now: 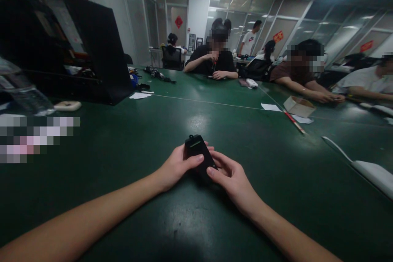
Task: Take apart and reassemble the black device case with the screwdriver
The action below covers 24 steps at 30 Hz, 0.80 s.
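Note:
A small black rectangular device [196,149] with a loop at its top end and a pale slot-like strip near that end is held just above the green table [153,131]. My left hand [181,163] grips it from the left, thumb across its face and fingers behind. From the right, my right hand [229,172] also holds it, with the thumb on its lower right edge. The device tilts slightly, and its lower end lies in shadow. Its exact kind cannot be made out.
At left stand a large black open case [113,57], a clear bottle [24,86] and a whitish object [67,106]. Rightward are an open box [299,106], a red stick [294,122] and a white corded device [373,176]. Several people sit across the table.

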Motion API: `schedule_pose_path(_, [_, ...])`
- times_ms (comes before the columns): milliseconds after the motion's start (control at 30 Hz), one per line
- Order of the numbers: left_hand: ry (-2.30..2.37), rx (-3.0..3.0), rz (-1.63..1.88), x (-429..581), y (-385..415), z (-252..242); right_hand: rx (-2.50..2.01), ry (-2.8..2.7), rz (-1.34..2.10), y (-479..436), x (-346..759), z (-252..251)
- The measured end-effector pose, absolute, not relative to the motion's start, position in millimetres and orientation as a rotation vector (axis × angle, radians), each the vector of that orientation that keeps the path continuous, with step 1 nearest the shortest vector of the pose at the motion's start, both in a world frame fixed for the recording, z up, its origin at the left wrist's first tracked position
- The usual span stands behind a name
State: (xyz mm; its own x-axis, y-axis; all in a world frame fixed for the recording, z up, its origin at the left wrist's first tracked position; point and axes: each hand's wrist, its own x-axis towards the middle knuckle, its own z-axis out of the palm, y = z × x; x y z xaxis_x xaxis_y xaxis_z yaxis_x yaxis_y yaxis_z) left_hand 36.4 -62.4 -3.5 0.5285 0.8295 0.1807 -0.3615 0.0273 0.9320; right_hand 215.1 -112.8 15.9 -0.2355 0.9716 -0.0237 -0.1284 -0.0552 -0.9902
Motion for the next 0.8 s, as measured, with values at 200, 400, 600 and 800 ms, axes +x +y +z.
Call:
schedule_pose_path(200, [0.488, 1.263, 0.897, 33.1, -63.4, -1.7, -0.989, -1.342, 1.618, -117.7, 210.4, 12.8])
schedule_pose_path(400, [0.492, 1.185, 0.899, 36.3, -64.2, -6.8, -0.994, -1.264, 1.581, -121.2, 206.9, 9.8])
schedule_pose_path(600, [0.445, 1.236, 0.881, 37.5, -65.7, -4.0, -0.983, -1.200, 1.557, -122.8, 207.0, 14.4])
schedule_pose_path(800, [0.387, 1.325, 0.815, 35.4, -66.4, -0.1, -0.970, -1.150, 1.535, -120.5, 209.3, 16.9])
